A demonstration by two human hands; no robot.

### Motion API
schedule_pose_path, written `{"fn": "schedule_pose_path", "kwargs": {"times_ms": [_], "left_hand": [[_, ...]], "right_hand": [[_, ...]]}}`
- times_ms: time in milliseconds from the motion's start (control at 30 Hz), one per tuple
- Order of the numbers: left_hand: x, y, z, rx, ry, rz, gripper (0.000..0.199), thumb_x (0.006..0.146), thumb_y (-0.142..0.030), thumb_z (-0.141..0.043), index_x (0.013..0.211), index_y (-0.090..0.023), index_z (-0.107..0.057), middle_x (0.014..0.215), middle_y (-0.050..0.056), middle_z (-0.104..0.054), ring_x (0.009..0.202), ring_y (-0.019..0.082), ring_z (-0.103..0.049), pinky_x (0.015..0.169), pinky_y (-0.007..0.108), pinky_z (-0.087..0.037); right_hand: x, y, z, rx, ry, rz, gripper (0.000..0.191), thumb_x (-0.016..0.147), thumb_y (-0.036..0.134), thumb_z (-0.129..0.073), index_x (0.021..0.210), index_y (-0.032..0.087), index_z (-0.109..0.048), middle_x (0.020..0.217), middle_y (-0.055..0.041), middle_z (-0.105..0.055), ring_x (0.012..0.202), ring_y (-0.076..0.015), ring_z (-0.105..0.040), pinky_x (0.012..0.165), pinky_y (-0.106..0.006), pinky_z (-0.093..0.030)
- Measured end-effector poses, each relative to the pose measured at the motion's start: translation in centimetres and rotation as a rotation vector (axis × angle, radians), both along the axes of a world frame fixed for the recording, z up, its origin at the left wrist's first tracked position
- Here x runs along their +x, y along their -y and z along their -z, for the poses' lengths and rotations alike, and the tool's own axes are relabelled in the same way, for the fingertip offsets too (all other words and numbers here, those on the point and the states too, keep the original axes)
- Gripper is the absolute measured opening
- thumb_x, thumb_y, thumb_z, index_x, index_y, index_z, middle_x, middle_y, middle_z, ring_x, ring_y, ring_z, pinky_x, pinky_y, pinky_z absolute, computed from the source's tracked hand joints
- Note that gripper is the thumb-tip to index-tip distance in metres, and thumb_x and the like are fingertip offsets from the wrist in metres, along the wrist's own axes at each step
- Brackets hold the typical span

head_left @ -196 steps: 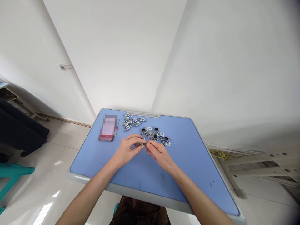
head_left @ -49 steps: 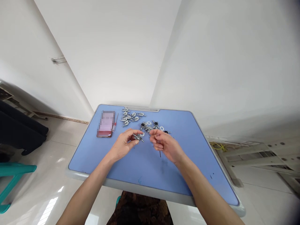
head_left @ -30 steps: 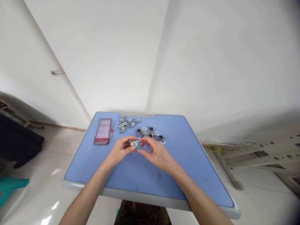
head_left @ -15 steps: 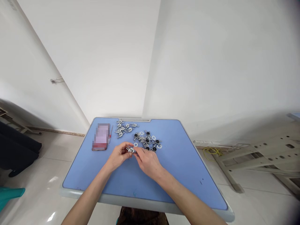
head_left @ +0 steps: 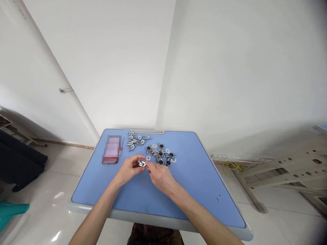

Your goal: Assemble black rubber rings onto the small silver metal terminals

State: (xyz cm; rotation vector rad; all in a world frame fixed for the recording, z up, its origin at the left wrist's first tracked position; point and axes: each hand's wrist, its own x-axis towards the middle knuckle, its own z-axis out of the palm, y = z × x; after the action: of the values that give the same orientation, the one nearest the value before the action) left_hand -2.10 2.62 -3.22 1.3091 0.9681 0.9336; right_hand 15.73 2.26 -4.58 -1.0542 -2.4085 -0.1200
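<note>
A small silver metal bracket (head_left: pixel 142 163) with a central hole is pinched in the left hand's (head_left: pixel 129 169) fingers above the blue table (head_left: pixel 204 190); the half-closed right hand (head_left: pixel 160 177) is just beside it, its hold unclear.

phone (head_left: pixel 111 149) and red-handled screwdriver (head_left: pixel 122 143) on blue table (head_left: pixel 204 177)

A small silver bracket (head_left: pixel 142 163), a flat plate with a round hole, is pinched in the left hand (head_left: pixel 129 169) just left of the frame's centre, with the right hand (head_left: pixel 160 177) touching or just beside it. Up and to the right, a heap of similar plates (head_left: pixel 161 155) lies tangled, many showing black round centres, and one loose plate (head_left: pixel 148 158) sits just off its edge. Nearer the top edge lies a smaller pile (head_left: pixel 135 140) of slim metal pieces, all flat and overlapping.
</note>
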Motion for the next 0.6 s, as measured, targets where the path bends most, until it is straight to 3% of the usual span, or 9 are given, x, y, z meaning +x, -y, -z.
{"fn": "schedule_pose_path", "kwargs": {"times_ms": [300,600], "left_hand": [[0.1,0.9,-1.8,0.184,0.026,-0.042,0.029,0.078,-0.023,-0.067,0.104,-0.018,-0.056,0.084,0.002,-0.059,0.075,0.011,-0.054,0.070,0.023,-0.044],[0.2,1.1,-2.1,0.312,-0.073,-0.078,0.022,0.076,-0.026,-0.069,0.096,-0.016,-0.064,0.086,0.004,-0.061,0.077,0.014,-0.057,0.071,0.025,-0.046]], "right_hand": [[0.4,-0.1,-1.2,0.135,-0.306,-0.119,0.023,0.090,0.011,-0.044,0.110,0.014,-0.055,0.082,-0.0077,-0.071,0.068,-0.0164,-0.068,0.058,-0.026,-0.053],[0.3,0.2,-1.6,0.095,-0.427,-0.162,0.022,0.089,0.011,-0.045,0.109,0.016,-0.055,0.080,-0.0063,-0.070,0.066,-0.0160,-0.067,0.056,-0.027,-0.053]]}}
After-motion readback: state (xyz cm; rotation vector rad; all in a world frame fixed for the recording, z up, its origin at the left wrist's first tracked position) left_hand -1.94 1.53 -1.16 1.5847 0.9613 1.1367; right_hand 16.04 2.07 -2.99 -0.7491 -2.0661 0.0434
